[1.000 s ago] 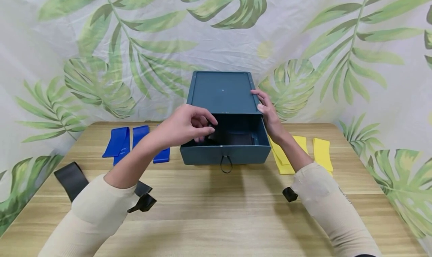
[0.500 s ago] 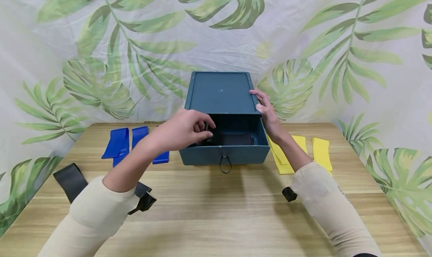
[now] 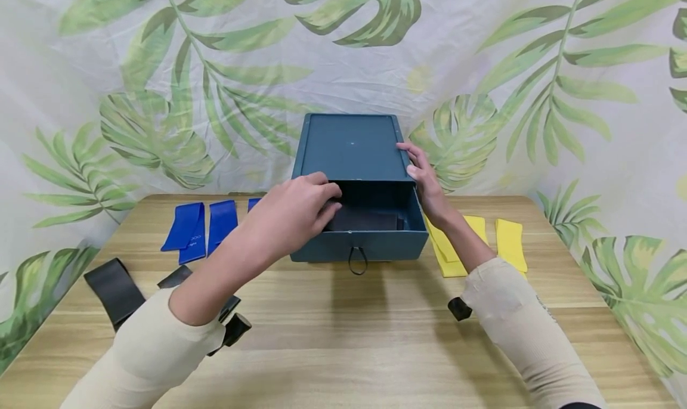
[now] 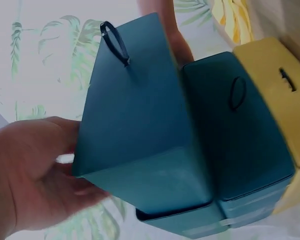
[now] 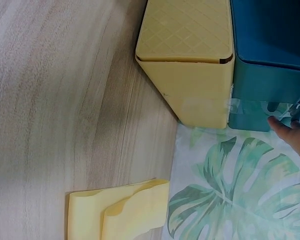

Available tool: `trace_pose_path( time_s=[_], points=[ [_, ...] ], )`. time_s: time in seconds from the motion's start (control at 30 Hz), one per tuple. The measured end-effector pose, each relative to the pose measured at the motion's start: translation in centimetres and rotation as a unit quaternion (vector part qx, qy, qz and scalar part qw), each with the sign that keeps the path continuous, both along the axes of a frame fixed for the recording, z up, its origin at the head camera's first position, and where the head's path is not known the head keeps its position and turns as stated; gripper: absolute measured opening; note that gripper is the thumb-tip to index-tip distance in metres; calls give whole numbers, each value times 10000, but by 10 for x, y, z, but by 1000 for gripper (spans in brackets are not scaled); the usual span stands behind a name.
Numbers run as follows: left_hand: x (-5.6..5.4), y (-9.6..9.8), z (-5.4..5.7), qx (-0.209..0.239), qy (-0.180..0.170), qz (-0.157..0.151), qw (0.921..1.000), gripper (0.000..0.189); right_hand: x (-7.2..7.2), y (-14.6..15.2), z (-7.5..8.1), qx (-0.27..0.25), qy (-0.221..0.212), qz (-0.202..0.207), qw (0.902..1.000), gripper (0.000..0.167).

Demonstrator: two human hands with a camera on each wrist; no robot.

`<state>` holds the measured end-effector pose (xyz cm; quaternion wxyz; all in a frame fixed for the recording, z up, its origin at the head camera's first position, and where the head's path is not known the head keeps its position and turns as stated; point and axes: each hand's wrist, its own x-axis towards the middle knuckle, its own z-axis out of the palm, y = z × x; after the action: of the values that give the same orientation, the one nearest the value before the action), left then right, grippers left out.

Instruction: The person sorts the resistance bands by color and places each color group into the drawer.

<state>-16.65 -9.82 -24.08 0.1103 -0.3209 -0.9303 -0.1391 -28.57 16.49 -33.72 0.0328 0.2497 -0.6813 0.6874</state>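
A teal drawer unit (image 3: pixel 349 149) stands at the table's back, its top drawer (image 3: pixel 386 247) pulled out. My left hand (image 3: pixel 292 212) reaches over that drawer's left rim with bent fingers; the left wrist view shows the fingertips hidden behind the drawer wall. I cannot tell whether they hold anything. Inside lies a flat black band (image 3: pixel 367 221). My right hand (image 3: pixel 426 185) rests against the unit's upper right edge, fingers along the top and thumb near the front corner. A second teal drawer (image 4: pixel 240 120) and a yellow drawer (image 4: pixel 275 95) sit below, both closed, with loop pulls.
Folded blue bands (image 3: pixel 185 233) lie at the table's left, behind a black band (image 3: pixel 115 293). Yellow bands (image 3: pixel 510 245) lie at the right, beside my right forearm. A leaf-print cloth (image 3: pixel 214 57) hangs right behind the table.
My left hand has shifted slightly right and turned, its wrist lower, showing more of its back. More of the black band in the drawer shows. The right hand stays put.
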Motion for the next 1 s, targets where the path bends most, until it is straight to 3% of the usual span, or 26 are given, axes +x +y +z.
trace_pose_path(
  time_s=[0.07,0.13,0.2,0.27,0.37,0.6,0.77,0.87,1.0],
  points=[
    [4,0,-5,632,452,-280,9966,16,-1,0,-1,21,-2,-2,10000,66],
    [9,0,-12,1397,798,-726,9843,13,-1,0,-1,45,-7,10,10000,66],
    [15,0,-18,2004,868,-1204,9684,12,-2,1,-2,53,-14,38,10000,66],
    [21,0,-25,2336,622,-1577,9574,11,-2,1,-1,56,-27,72,10000,66],
    [28,0,-33,2389,112,-1752,9550,10,-2,1,-1,23,-46,113,9999,66],
    [33,-3,-49,2201,-945,-1701,9559,7,-2,2,0,15,-71,77,9999,67],
    [31,-6,-59,2122,-1241,-1639,9554,9,-2,2,0,64,-96,86,9999,67],
    [30,-9,-61,2157,-1505,-1730,9492,8,-2,2,-1,51,-97,76,9999,66],
    [27,-10,-64,2357,-1912,-1870,9343,6,-1,1,-1,12,-85,81,9999,66]
  ],
)
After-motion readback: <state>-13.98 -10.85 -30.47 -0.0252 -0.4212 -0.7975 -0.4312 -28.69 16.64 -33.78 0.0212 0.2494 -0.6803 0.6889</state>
